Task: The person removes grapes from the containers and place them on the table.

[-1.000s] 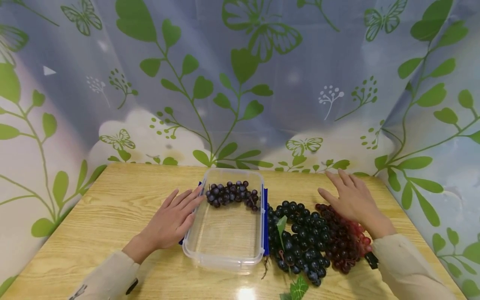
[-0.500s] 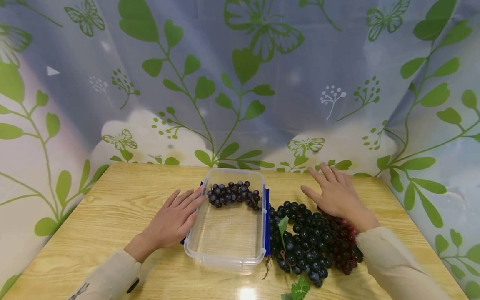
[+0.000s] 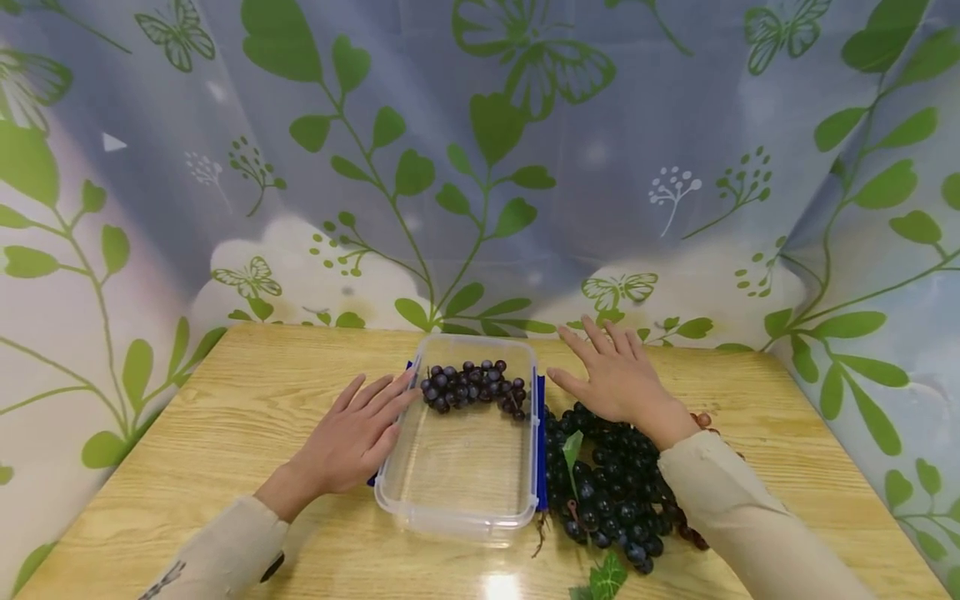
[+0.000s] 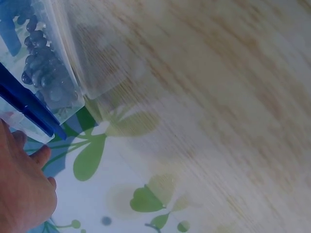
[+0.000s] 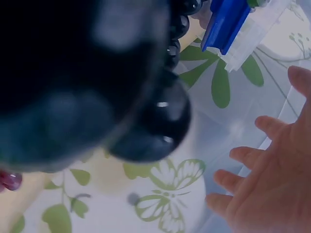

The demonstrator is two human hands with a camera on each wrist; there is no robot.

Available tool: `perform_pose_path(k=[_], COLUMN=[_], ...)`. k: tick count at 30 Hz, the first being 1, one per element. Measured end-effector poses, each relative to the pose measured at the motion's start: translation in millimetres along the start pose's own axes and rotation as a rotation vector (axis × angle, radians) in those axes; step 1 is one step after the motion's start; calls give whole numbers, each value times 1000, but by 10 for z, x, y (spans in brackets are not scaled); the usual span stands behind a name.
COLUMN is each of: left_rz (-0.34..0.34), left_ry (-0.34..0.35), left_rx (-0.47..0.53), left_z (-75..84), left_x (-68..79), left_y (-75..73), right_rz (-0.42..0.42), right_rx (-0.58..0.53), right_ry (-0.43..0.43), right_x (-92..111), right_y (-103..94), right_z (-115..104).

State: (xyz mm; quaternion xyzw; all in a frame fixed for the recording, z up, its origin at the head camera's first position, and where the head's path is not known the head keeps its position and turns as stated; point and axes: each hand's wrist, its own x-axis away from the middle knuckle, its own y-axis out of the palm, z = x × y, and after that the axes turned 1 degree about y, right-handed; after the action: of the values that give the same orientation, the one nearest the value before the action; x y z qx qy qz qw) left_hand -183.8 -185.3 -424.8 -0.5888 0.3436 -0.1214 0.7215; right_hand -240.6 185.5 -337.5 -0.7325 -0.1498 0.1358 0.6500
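Observation:
A clear plastic food container (image 3: 465, 467) with blue side clips (image 3: 542, 442) stands in the middle of the table. Inside, toward its far end, lies a small bunch of dark purple grapes (image 3: 472, 386). My left hand (image 3: 352, 435) rests its straight fingers against the container's left rim. Spread out flat, my right hand (image 3: 618, 379) hovers just right of the container, over the far end of a big bunch of black grapes (image 3: 611, 475), and grips nothing. In the right wrist view, black grapes (image 5: 148, 119) loom close to the camera beside the spread fingers.
Reddish grapes (image 3: 690, 529) lie mostly hidden under the right sleeve (image 3: 750, 508). A green leaf (image 3: 607, 575) lies near the front of the wooden table (image 3: 247, 400). A patterned curtain (image 3: 420, 167) hangs along the table's back edge.
My right hand has moved left from over the reddish grapes toward the container, staying spread, and its sleeve now covers most of them. My left hand has stayed at the container's rim.

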Motion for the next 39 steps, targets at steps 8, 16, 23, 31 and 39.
perform_pose_path(k=[8,16,23,31,39], left_rz=[-1,-4,-1,3,-3], left_ry=[-1,-5,-7,-4,-14], left_rx=[-16,-6,-6,3,-9], left_z=[-8,-9,-1,3,-2], left_x=[6,16,14,2,4], left_y=[15,17,11,11,8], right_rz=[-15,-52,-57,-88,-134], right_rx=[20,41,35,35,27], right_ry=[-16,-26,-35,-126,-280], right_x=[-43,-77,-187,-348,-534], right_y=[-46,-85,-92,-64,5], right_z=[-81,-172,-315,-539,-652])
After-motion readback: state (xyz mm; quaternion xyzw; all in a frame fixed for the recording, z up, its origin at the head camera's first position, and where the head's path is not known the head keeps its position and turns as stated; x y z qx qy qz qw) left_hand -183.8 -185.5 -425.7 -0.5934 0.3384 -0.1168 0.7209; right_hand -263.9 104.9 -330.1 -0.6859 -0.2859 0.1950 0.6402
